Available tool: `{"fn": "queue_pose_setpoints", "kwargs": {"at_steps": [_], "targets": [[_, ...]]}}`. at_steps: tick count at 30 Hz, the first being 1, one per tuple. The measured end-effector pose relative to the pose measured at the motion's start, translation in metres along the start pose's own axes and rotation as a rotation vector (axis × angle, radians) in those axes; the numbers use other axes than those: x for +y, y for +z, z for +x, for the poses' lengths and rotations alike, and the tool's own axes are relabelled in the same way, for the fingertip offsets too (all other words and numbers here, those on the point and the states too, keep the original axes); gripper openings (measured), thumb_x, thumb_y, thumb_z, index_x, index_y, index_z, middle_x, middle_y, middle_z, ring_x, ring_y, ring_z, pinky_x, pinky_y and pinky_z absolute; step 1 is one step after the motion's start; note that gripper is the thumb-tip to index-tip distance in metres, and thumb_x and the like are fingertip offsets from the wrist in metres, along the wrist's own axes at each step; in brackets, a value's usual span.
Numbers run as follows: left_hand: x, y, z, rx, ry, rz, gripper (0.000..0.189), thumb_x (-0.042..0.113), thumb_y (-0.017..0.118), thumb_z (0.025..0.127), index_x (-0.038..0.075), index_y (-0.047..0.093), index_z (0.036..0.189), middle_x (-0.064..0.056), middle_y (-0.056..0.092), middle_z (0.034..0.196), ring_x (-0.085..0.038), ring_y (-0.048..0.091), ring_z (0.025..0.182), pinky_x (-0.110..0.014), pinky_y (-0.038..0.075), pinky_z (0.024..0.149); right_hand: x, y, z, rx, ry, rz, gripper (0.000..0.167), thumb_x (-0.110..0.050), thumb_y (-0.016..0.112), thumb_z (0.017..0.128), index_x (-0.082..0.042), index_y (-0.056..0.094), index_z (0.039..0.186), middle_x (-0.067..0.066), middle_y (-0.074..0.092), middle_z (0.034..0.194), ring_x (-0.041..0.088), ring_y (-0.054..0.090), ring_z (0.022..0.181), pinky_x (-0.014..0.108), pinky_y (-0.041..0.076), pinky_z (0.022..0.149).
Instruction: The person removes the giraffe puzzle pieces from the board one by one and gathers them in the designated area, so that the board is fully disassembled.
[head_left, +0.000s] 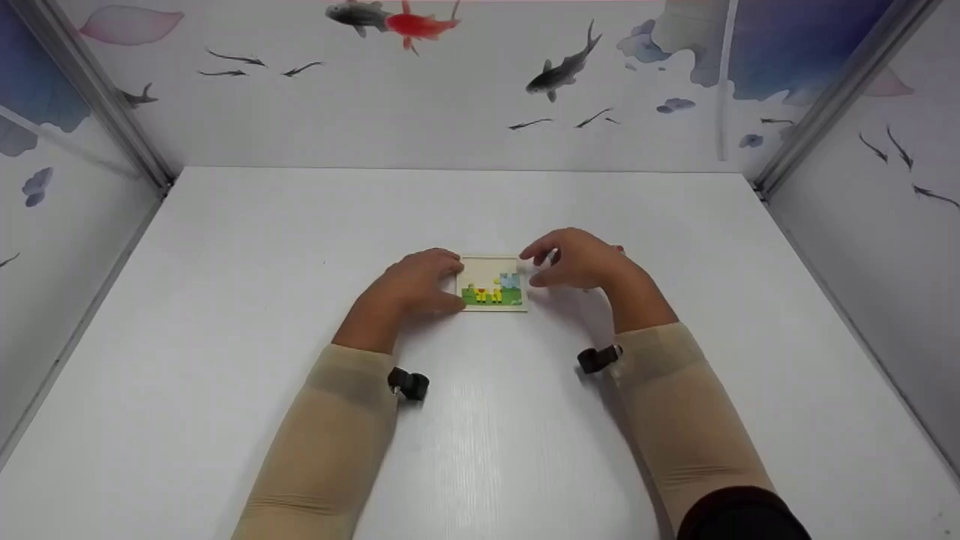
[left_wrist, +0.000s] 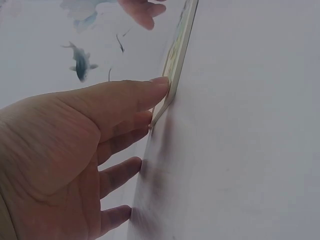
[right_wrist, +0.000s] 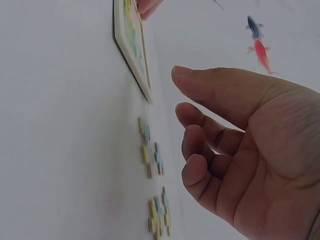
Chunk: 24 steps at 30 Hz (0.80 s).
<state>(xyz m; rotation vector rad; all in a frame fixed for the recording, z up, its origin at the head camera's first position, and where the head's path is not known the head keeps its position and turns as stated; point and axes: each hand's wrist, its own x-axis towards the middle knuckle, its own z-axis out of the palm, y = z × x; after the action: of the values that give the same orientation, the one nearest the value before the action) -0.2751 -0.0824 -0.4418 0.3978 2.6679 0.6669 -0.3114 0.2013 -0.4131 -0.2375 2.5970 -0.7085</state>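
A small jigsaw puzzle tray (head_left: pixel 487 310) with a pale wooden rim lies on the white table. Joined green, yellow and blue pieces (head_left: pixel 491 294) fill its near part and right side; bare wood shows at the far left. My left hand (head_left: pixel 411 285) holds the tray's left edge, the thumb (left_wrist: pixel 157 89) on the near corner and fingertips along the side. Just right of the tray hovers my right hand (head_left: pixel 581 259), thumb and fingers loosely bent and apart, with nothing between them. Several loose puzzle pieces (right_wrist: pixel 156 219) lie beside the tray below this hand, mostly hidden in the head view.
White panels printed with fish (head_left: pixel 562 73) stand behind and at both sides of the table (head_left: pixel 480 435), with metal posts (head_left: pixel 840 97) at the back corners. A black wrist camera (head_left: pixel 409 384) sits on the left sleeve, another camera (head_left: pixel 598 359) on the right.
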Motion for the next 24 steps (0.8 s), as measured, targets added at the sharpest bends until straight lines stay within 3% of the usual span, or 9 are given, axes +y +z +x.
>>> {"fn": "queue_pose_setpoints", "kwargs": {"at_steps": [6, 9, 15, 24], "targets": [[-0.002, 0.001, 0.002, 0.004, -0.007, 0.007, 0.069, 0.037, 0.075, 0.097, 0.021, 0.052, 0.160, 0.003, 0.041, 0.172, -0.026, 0.029, 0.166, -0.053, 0.024, 0.136, -0.023, 0.011, 0.009, -0.014, -0.065, 0.019, 0.046, -0.022, 0.085, 0.092, -0.030, 0.074, 0.135, 0.000, 0.067, 0.133, 0.025, 0.063, 0.117, 0.040, 0.059, 0.095], [-0.002, 0.002, 0.002, 0.013, -0.005, 0.006, 0.068, 0.038, 0.075, 0.098, 0.021, 0.052, 0.160, 0.003, 0.041, 0.172, -0.026, 0.030, 0.165, -0.054, 0.024, 0.135, -0.026, 0.016, 0.011, -0.020, -0.054, 0.010, 0.044, -0.022, 0.084, 0.091, -0.031, 0.075, 0.133, -0.002, 0.067, 0.133, 0.025, 0.063, 0.121, 0.043, 0.058, 0.101], [-0.001, 0.002, 0.001, 0.025, -0.004, 0.002, 0.068, 0.038, 0.075, 0.097, 0.021, 0.052, 0.160, 0.004, 0.042, 0.172, -0.026, 0.030, 0.165, -0.054, 0.024, 0.135, -0.022, 0.024, 0.013, -0.040, -0.030, -0.043, 0.045, -0.019, 0.083, 0.092, -0.029, 0.074, 0.135, -0.001, 0.068, 0.136, 0.025, 0.061, 0.126, 0.048, 0.054, 0.111], [-0.002, 0.002, 0.003, 0.040, 0.013, 0.006, 0.066, 0.036, 0.075, 0.097, 0.020, 0.055, 0.158, 0.004, 0.045, 0.169, -0.025, 0.034, 0.163, -0.052, 0.027, 0.135, -0.017, 0.028, 0.013, -0.051, -0.071, -0.076, 0.046, -0.012, 0.078, 0.093, -0.027, 0.074, 0.136, 0.000, 0.064, 0.135, 0.027, 0.061, 0.125, 0.049, 0.052, 0.113]]}}
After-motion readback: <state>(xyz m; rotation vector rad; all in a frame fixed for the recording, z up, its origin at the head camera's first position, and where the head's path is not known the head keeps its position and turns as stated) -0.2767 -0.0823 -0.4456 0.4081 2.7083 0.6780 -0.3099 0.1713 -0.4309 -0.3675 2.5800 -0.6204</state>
